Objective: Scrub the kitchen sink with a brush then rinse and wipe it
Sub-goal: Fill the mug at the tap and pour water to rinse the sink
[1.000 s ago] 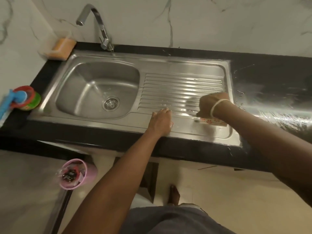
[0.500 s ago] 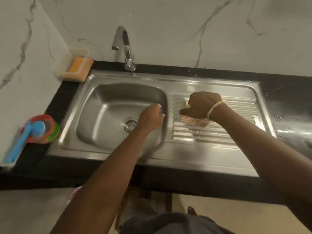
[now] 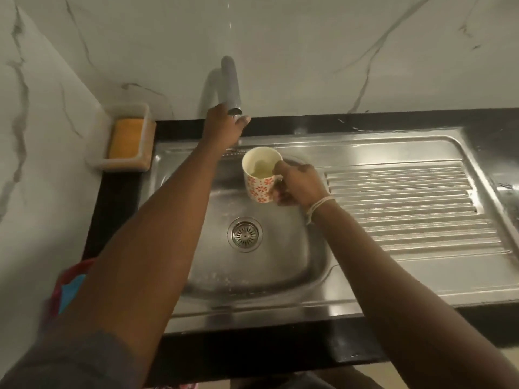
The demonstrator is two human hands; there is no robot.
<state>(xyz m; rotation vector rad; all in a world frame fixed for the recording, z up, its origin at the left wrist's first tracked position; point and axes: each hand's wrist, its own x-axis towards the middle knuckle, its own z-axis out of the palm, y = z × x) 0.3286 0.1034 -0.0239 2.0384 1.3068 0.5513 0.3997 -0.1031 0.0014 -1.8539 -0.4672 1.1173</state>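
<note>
Reaching left hand [image 3: 223, 127] grips tap [image 3: 231, 85] — right hand [image 3: 299, 183] holds mug [image 3: 259, 175].

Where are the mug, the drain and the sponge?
mug [image 3: 259, 183]: head view, on its flowered side wall.
drain [image 3: 245, 234]: head view, on the strainer's middle.
sponge [image 3: 126, 138]: head view, on its orange top face.

A home kitchen, at the sink.
A steel sink [image 3: 196, 169] with a ribbed drainboard [image 3: 407, 209] sits in a black table [image 3: 280, 349] against marble-look wall panels [image 3: 309, 46]; a tap [image 3: 230, 80] stands at the far edge, a sponge tray [image 3: 126, 136] far left.
</note>
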